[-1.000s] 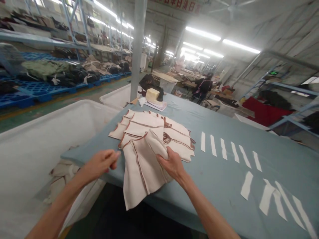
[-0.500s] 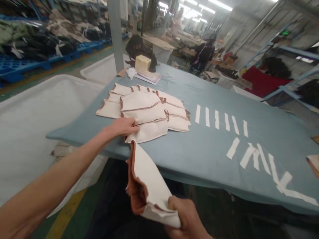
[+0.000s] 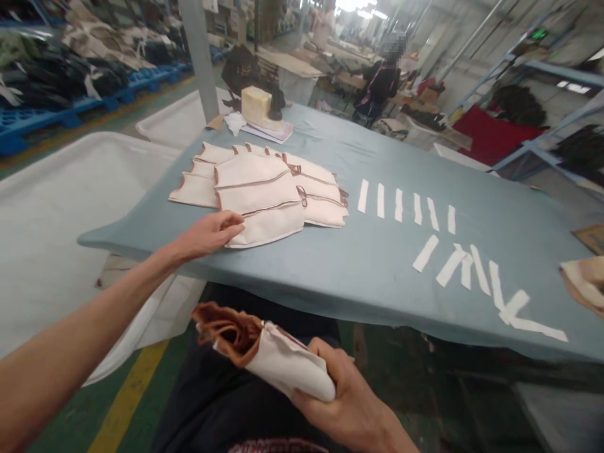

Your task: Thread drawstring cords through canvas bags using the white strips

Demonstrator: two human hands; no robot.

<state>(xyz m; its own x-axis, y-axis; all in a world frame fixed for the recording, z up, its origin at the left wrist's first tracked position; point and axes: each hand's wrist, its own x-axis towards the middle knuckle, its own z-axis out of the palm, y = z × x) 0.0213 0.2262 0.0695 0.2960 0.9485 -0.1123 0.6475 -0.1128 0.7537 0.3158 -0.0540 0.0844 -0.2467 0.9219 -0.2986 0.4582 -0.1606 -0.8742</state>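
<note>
Several flat cream fabric pieces (image 3: 264, 198) with rust-brown edges and brown loops lie overlapped on the blue-covered table (image 3: 358, 283). At the near left corner of the top pieces, my left hand (image 3: 212, 233) rests with fingers slightly bent and apart, touching the edge. My right hand (image 3: 337, 384) is closed around a folded cream fabric piece (image 3: 283, 358) with a ruffled brown inner side, held over my lap in front of the table. Its open brown end points to the left. My right fingertips are partly hidden by the piece.
White strips (image 3: 427, 251) lie on the table's right half. A yellowish block (image 3: 255, 106) stands on papers at the far left corner. White bins (image 3: 61, 207) adjoin the left side, near a grey post (image 3: 198, 56). Another person (image 3: 377, 88) sits farther back.
The cream piece in my right hand has turned from slanting upward to lying more level, its brown end swinging left. My left hand has drawn back slightly from the pieces.
</note>
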